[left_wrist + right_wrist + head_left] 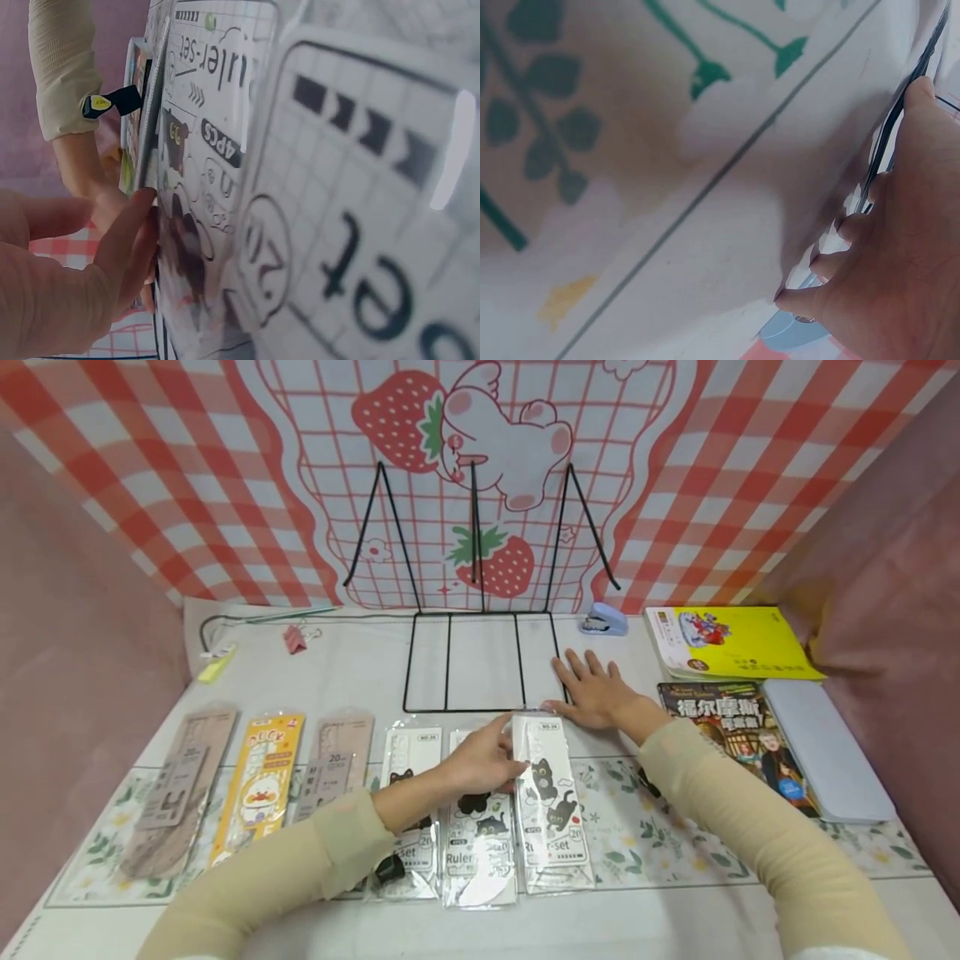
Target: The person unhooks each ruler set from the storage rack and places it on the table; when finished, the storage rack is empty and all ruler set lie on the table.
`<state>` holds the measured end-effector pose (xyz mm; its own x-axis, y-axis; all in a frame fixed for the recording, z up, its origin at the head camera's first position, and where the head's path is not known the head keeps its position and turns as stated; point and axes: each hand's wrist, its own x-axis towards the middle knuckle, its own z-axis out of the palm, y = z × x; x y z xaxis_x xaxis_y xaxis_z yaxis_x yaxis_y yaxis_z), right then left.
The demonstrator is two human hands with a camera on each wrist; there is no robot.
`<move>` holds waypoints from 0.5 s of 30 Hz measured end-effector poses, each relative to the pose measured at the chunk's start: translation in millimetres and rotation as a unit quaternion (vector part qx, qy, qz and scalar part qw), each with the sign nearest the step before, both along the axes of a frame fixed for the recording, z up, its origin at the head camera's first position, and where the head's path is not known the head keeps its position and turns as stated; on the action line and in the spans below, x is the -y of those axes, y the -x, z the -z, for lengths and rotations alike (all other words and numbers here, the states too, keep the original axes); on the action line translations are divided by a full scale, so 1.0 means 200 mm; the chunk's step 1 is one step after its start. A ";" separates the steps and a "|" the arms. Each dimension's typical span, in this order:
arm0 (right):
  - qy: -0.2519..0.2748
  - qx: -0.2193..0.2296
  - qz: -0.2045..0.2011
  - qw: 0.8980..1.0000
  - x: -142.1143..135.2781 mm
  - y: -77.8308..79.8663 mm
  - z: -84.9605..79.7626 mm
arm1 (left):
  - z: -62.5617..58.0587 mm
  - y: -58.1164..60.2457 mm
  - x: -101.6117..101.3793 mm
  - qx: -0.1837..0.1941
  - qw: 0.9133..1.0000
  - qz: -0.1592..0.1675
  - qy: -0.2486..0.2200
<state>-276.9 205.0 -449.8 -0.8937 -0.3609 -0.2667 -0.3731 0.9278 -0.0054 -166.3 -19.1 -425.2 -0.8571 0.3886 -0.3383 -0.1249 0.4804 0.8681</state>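
Observation:
My left hand (pixel 480 756) reaches over the middle ruler set (pixel 480 852), its fingertips at the left edge of the rightmost ruler set (pixel 555 802). In the left wrist view, its thumb and fingers (pixel 131 240) are apart, and the fingertips are near a clear package printed with black cats. My right hand (pixel 600 693) lies palm down with fingers spread, touching the table by the front right corner of a black wire rack (pixel 483 711). A third cat ruler set (pixel 429 752) lies partly under my left forearm.
Left of these lie a yellow duck ruler pack (pixel 264 777) and two pinkish packs, one being a long pack (pixel 213 735). A pink binder clip (pixel 295 641) and blue stapler (pixel 604 619) sit farther back. On the right are a yellow book (pixel 757 643), a dark-covered book (pixel 720 714) and a pale case (pixel 828 752).

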 end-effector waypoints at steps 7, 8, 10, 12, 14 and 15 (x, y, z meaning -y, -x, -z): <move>-0.002 0.000 -0.002 1.000 0.00 0.01 0.00 | -0.04 -0.01 0.01 -0.046 0.996 0.042 0.056; -0.002 0.000 -0.003 1.000 0.00 0.01 0.00 | -0.05 -0.01 0.01 -0.051 0.996 0.047 0.053; -0.001 0.000 -0.003 1.000 0.00 0.00 0.00 | -0.06 -0.02 0.01 -0.078 0.993 0.056 0.074; -0.002 0.001 -0.004 1.000 0.01 0.00 0.00 | -0.08 -0.02 0.02 -0.100 0.988 0.060 0.096; -0.003 0.000 -0.006 1.000 0.01 0.01 0.00 | -0.09 -0.03 0.02 -0.105 0.987 0.057 0.108; -0.002 0.001 -0.005 1.000 0.01 0.01 -0.01 | -0.10 -0.03 0.02 -0.106 0.986 0.053 0.117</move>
